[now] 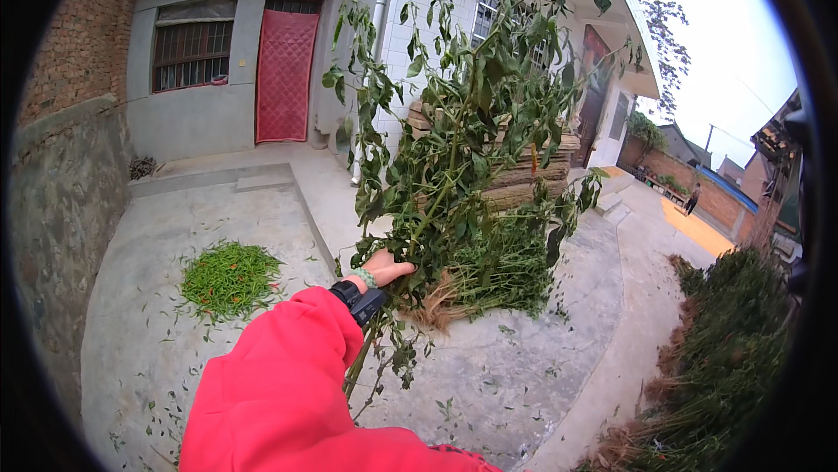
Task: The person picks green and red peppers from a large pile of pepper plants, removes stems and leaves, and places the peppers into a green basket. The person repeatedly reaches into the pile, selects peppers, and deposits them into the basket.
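Note:
My left hand (383, 268), in a red sleeve with a watch and a beaded bracelet at the wrist, grips the stem of a tall, leafy pepper plant (452, 184). The uprooted-looking plant leans up to the right, its leaves drooping; its lower stem passes behind my forearm. One orange-red pepper (533, 158) hangs among the leaves. My right hand is out of view. Left of my hand, a pile of green peppers (229, 280) with a few red ones lies on the concrete. Just beyond the held plant, cut or pulled plants (504, 269) lie with pale roots towards me.
More plants (720, 354) are heaped along the right. Stacked wood (524, 177) stands behind the held plant, by a white-tiled wall. A concrete step edge (308, 210) runs near the pepper pile. A brick wall (72, 47) bounds the left. Far right, a person (692, 199) stands beside a yellow spread (697, 226).

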A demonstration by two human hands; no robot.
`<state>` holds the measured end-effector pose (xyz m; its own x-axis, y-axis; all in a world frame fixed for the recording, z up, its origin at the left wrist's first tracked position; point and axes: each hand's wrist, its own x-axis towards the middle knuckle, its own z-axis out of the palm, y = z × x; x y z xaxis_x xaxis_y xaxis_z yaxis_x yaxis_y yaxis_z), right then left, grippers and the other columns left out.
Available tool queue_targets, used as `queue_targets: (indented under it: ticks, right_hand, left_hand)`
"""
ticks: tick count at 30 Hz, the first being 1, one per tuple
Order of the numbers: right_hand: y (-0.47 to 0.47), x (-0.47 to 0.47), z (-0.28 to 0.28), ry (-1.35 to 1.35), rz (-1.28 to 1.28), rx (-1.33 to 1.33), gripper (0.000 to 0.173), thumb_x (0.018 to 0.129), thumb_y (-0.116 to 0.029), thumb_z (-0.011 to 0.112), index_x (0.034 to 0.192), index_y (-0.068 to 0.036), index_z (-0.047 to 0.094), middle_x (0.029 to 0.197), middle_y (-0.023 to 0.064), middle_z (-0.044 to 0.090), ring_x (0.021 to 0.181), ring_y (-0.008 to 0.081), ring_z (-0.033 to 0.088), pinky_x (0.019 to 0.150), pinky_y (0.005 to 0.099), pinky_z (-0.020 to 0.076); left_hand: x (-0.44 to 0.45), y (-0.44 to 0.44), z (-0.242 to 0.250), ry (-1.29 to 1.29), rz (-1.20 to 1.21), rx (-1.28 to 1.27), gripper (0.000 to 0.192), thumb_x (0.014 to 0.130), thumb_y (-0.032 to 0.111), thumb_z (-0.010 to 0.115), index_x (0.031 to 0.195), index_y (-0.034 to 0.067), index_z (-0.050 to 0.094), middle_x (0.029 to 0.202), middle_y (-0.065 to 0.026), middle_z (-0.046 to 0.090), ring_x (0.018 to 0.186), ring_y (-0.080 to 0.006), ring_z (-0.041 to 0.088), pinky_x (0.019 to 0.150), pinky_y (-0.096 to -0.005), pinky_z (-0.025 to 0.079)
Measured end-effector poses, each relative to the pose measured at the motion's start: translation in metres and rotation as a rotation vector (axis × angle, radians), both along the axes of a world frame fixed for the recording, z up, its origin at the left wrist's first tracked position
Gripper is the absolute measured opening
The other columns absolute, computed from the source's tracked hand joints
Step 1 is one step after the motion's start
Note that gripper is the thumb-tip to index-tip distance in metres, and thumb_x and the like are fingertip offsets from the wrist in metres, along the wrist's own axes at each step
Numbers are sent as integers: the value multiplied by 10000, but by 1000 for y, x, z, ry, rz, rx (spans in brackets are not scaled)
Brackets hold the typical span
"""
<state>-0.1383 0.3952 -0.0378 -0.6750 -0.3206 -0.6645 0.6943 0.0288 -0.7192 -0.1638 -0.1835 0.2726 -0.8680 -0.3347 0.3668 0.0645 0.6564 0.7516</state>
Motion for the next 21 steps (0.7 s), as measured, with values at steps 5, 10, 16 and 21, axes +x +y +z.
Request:
queue_targets:
  ticks: [5, 10, 16, 21]
  right_hand:
    - [1, -8, 61, 196, -75, 13, 403, 902, -198, 498, 1219, 44, 440, 1198, 151, 510, 1061, 285, 533, 868, 379, 477]
    - [-47, -57, 251, 998, -170, -181, 247, 890, -82, 465, 1126, -17, 496, 1116, 91, 548, 1020, 186, 532, 835, 294, 438]
    - [-115, -71, 425, 1478, -157, -208, 562, 907, -333, 476, 1329, -13, 292, 1256, 130, 443, 1174, 228, 433, 961, 344, 337]
    - [-112, -72, 419, 1373, -228, -253, 332, 916, -317, 475, 1103, -43, 487, 822, -5, 542, 740, 75, 523, 632, 233, 403]
  left_hand:
    - [3, -2, -7, -160, 93, -163, 463, 689, 408, 588, 877, -16, 602, 749, -225, 605, 722, -358, 583, 690, -386, 468]
    - [15, 5, -34, -157, 84, -303, 422, 677, 370, 600, 874, -3, 600, 769, -224, 608, 748, -365, 583, 687, -404, 468]
    - [48, 28, -92, -389, 215, -484, 426, 716, 344, 604, 1023, 48, 598, 946, -178, 620, 913, -311, 585, 814, -377, 455]
    - [73, 28, -118, -325, 74, -544, 406, 728, 391, 618, 955, 55, 611, 936, -145, 626, 863, -307, 587, 746, -398, 459]
